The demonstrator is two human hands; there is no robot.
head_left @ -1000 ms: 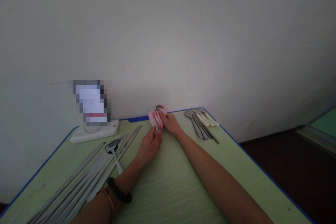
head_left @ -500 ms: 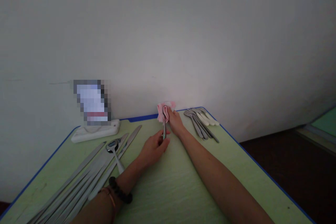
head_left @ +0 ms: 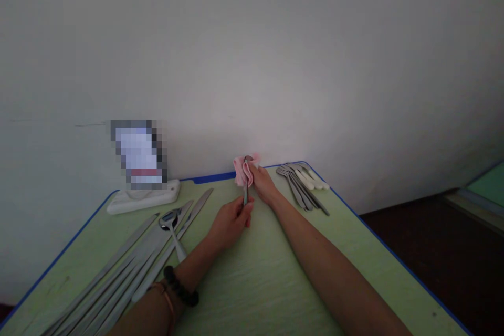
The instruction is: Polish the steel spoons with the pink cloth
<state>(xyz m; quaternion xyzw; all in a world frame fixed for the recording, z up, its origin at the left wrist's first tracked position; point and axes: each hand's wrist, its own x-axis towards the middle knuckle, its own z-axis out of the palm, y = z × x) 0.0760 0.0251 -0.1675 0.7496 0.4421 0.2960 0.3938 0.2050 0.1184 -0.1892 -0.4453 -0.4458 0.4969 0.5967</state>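
Note:
My left hand (head_left: 233,220) is closed round the handle of a metal spoon (head_left: 246,193), which points away from me above the far part of the table. A folded pink cloth (head_left: 239,170) is wrapped round the upper part of the spoon, and the tip of its bowl shows above the folds. My right hand (head_left: 262,182) grips the cloth from the right side, with its fingers partly hidden.
Several knives (head_left: 129,268) and a spoon (head_left: 169,220) lie on the left of the green table (head_left: 268,283). Several spoons and white-handled cutlery (head_left: 303,181) lie back right. A blurred screen (head_left: 138,152) stands on a white base (head_left: 144,197) by the wall.
The spoon's rounded tip now shows above the cloth, where it was covered before. The cloth and my right hand have shifted slightly; my left hand keeps its hold on the handle.

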